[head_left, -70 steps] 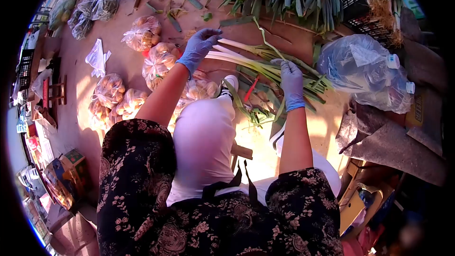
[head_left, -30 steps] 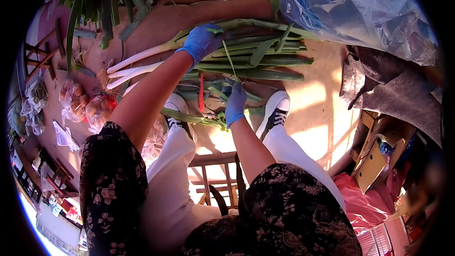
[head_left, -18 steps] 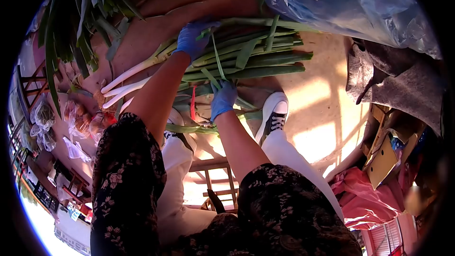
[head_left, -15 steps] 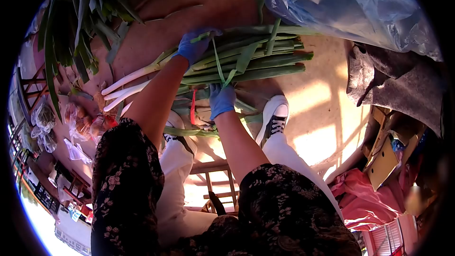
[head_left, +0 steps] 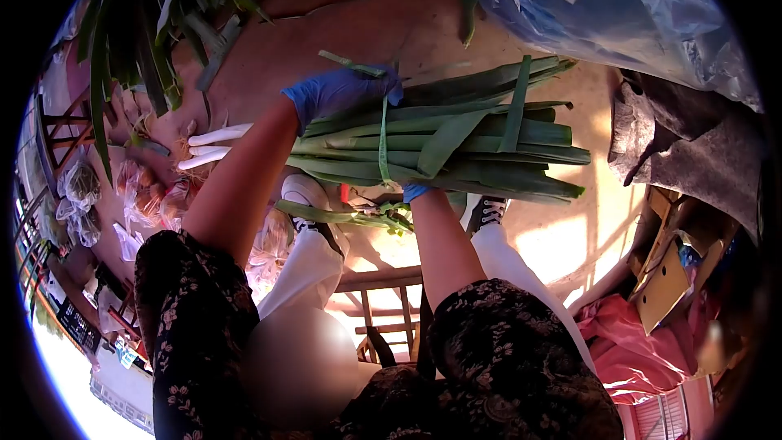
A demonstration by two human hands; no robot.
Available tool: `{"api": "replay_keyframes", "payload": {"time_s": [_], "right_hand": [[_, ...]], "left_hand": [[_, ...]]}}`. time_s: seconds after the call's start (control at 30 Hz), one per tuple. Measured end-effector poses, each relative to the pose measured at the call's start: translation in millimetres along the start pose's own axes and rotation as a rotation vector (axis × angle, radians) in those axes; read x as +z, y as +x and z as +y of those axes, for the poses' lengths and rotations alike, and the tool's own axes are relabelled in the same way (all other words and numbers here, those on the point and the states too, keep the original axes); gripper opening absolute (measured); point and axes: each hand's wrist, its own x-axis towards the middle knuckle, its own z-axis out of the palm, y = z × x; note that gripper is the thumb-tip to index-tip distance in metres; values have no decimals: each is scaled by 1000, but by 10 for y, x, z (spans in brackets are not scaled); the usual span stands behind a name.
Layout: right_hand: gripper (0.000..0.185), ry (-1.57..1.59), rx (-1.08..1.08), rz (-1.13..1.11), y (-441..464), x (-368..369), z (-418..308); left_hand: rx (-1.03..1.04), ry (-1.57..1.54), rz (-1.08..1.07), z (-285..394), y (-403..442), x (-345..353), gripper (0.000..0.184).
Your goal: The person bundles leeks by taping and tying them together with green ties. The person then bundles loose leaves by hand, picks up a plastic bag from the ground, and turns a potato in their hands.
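A bundle of leeks (head_left: pixel 481 143) lies sideways before me, above my shoes, white ends left and cut green leaves right. A narrow green tie strip (head_left: pixel 383 143) passes around its middle. My left hand (head_left: pixel 346 91), in a blue glove, is at the far side of the bundle, its fingers closed on the strip, with a loose end sticking out. My right hand (head_left: pixel 415 192), also gloved, reaches under the near side of the bundle; only a bit of glove shows and its fingers are hidden.
More leek leaves (head_left: pixel 147 24) lie in a heap at upper left. A large clear plastic bag (head_left: pixel 619 16) is at upper right, beside a dark grey cloth (head_left: pixel 676 134). Bagged produce (head_left: pixel 138 195) sits at left. A leaf scrap (head_left: pixel 326 213) lies by my shoes.
The bundle has shifted right and nearer my body, appearing larger. My right hand has gone from the strip at the near side to beneath the leeks. My left hand still grips the strip.
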Motion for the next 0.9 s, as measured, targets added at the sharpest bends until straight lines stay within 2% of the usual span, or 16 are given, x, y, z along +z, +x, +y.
{"api": "replay_keyframes", "payload": {"time_s": [0.17, 0.27, 0.3, 0.4, 0.43, 0.53, 0.57, 0.67, 0.9], "right_hand": [[36, -28, -56, -15, 151, 103, -306], [36, -37, -79, -11, 185, 142, -415], [36, -38, -86, -10, 210, 165, -430], [36, -38, -98, 2, 220, 184, -450], [36, -39, -103, 13, 198, 182, -440], [36, -38, -109, 28, 158, 152, -447], [36, -34, -109, 34, 157, 148, -446], [36, -35, -105, 46, 150, 117, -444], [37, -44, -110, 63, 158, 102, -445]], "left_hand": [[44, -111, 76, 148, -459, 246, 27], [94, -197, 43, 162, -617, 320, 27], [70, -306, 92, 87, -633, 359, 24], [-244, -613, 198, 78, -634, 467, 22], [-282, -764, 280, 94, -577, 555, 22], [-393, -702, 308, -4, -509, 587, 24], [-436, -706, 382, 99, -492, 634, 24], [-352, -761, 464, 20, -481, 677, 23], [-365, -469, 235, 35, -381, 605, 13]]}}
